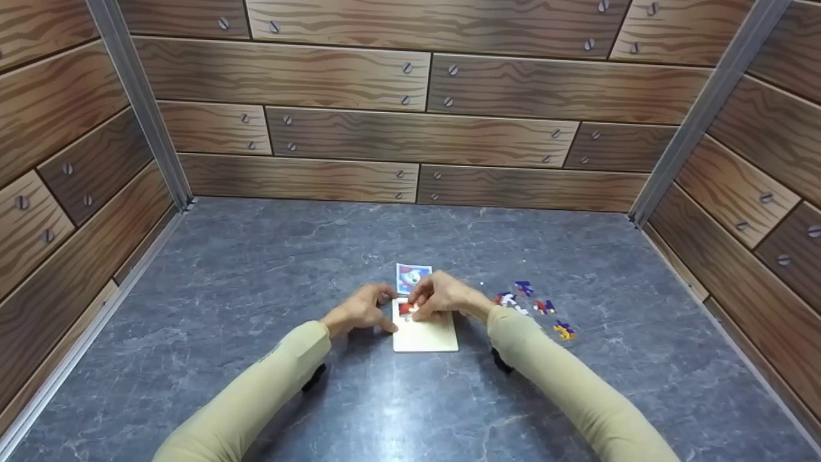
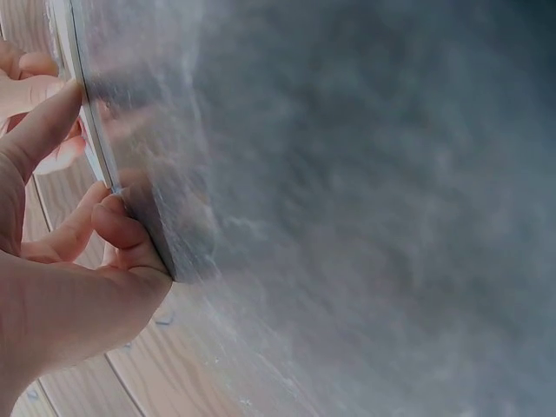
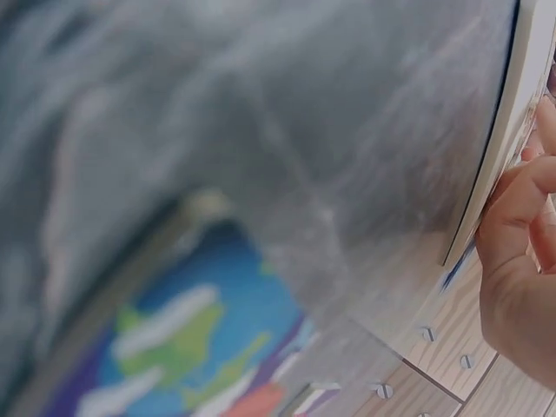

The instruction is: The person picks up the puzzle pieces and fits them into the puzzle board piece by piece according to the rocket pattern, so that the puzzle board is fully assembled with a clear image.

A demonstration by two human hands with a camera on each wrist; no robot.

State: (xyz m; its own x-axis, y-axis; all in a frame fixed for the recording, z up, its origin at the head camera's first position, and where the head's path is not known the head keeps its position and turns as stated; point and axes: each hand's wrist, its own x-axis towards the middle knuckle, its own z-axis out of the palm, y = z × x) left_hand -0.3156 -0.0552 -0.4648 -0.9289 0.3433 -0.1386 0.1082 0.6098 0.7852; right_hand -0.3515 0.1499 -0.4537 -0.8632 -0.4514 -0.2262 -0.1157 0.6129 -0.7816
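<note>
A cream puzzle board (image 1: 426, 336) lies flat on the table, with some red and white puzzle pieces (image 1: 405, 308) in its upper left part. My left hand (image 1: 362, 309) rests at the board's left side; its thumb and fingertips touch the edge near the upper left corner. Over the upper part of the board, my right hand (image 1: 442, 295) pinches a small, pale puzzle piece (image 1: 414, 308), mostly hidden by the fingers. Just behind the board is a printed picture card (image 1: 410, 277), partly covered by the right hand.
Loose puzzle pieces (image 1: 545, 307) in purple, red, white and yellow are scattered to the right, some partly behind the right forearm. In the right wrist view, a piece with a blue and green print (image 3: 187, 326) looms close and blurred. Wood-patterned walls (image 1: 410, 135) enclose the grey marbled table (image 1: 269, 256).
</note>
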